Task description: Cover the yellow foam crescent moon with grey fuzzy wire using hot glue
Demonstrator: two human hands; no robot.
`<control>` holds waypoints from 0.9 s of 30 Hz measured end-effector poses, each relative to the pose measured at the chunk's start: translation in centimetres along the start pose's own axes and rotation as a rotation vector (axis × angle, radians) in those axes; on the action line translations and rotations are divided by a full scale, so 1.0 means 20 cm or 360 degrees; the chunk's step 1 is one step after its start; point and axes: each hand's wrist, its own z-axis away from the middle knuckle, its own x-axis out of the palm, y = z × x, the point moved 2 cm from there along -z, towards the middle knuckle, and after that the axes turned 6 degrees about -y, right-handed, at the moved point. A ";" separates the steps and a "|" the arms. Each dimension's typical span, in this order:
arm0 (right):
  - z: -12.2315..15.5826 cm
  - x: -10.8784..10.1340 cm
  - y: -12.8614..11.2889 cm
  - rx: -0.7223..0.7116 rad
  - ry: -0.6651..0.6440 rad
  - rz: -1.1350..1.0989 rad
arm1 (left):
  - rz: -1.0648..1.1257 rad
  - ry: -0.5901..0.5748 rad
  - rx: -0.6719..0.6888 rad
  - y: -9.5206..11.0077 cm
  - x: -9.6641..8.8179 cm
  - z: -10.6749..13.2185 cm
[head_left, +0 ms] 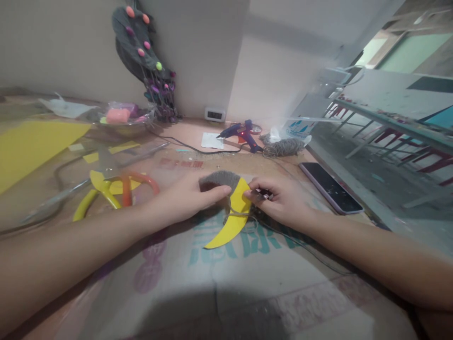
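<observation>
A yellow paper crescent (226, 228) is held over the cardboard, its upper part wrapped in grey twine (221, 178). My left hand (193, 193) is closed around the wrapped upper end, thumb across its inner edge. At the crescent's right edge, my right hand (274, 198) is curled, thumb and forefinger pinching that edge; whether twine is also in its fingers is hidden. A loose turn of twine crosses the yellow part below my hands, and a strand trails off to the lower right. Scissors with orange and yellow handles (141, 178) lie left of my left hand, blurred.
Behind my hands are a glue gun (244, 133) on a white pad, a twine bundle (285, 147) and a small digital display (214, 114). A phone (331, 188) lies right. Yellow sheet (35, 146) and a bowl of pompoms (120, 123) are left; a decorated grey crescent (136, 47) hangs behind.
</observation>
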 end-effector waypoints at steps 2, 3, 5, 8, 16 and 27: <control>0.00 0.00 0.00 -0.0006 0.0002 -0.0023 | -0.0022 0.0000 0.0018 0.01 0.00 0.00; 0.00 0.00 0.00 -0.0005 0.0003 -0.0029 | -0.0030 -0.0002 0.0026 0.01 0.00 0.00; 0.00 0.00 0.00 -0.0005 0.0003 -0.0040 | -0.0043 0.0000 0.0035 0.01 0.00 0.00; 0.00 0.00 0.00 0.0004 0.0003 -0.0034 | -0.0035 -0.0002 0.0034 0.00 0.00 0.00; 0.00 -0.01 0.00 0.0158 0.0039 0.0068 | 0.0356 -0.0040 -0.0005 -0.02 0.01 -0.01; -0.01 0.00 -0.02 0.0121 -0.0059 0.0016 | 0.0526 -0.0061 -0.0118 -0.04 0.00 0.00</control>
